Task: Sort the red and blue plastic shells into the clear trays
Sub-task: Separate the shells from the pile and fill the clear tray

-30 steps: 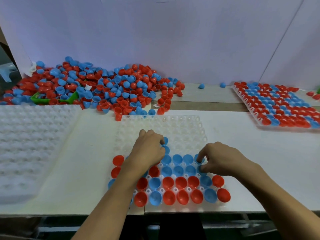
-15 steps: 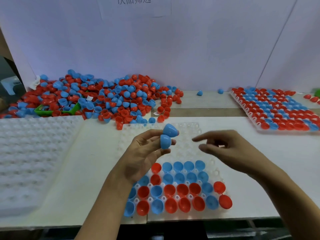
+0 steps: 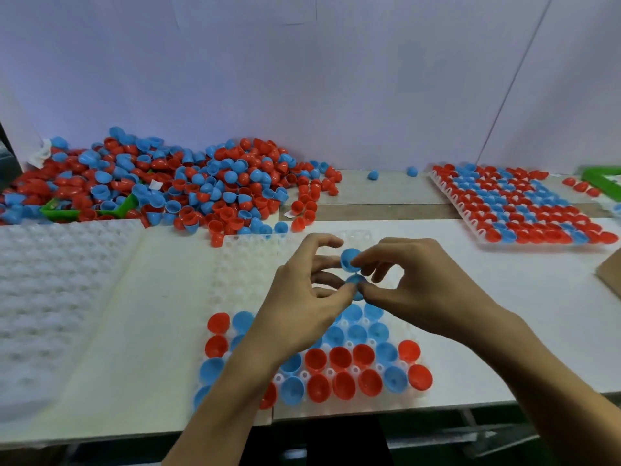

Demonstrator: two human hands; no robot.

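1. I held two blue shells above the middle of the clear tray (image 3: pixel 255 264), my left hand (image 3: pixel 302 297) and right hand (image 3: pixel 413 294) meeting over its bare far rows.
2. My right fingertips were pinched on the upper blue shell (image 3: pixel 349 258); my left fingertips were closed on the lower blue shell (image 3: pixel 355 280), which my right thumb also touched. The two shells sat one just above the other, close enough that I could not tell whether they were stuck together.
3. To do the step well, I judged, I needed to pull them apart with a light twist, not a squeeze, since thin plastic would likely dent or spring away.
4. Each shell then belonged open side up in an empty cup just beyond the filled near rows (image 3: pixel 339 364), where red and blue already sat.
5. Keeping my hands low over the tray would have meant a dropped shell landed in it, not on the white table (image 3: pixel 504 314).
6. The loose pile (image 3: pixel 174 186) lay far left, the finished tray (image 3: pixel 524 206) far right and a stack of spare trays (image 3: pixel 53 290) at near left, all well apart from my hands.
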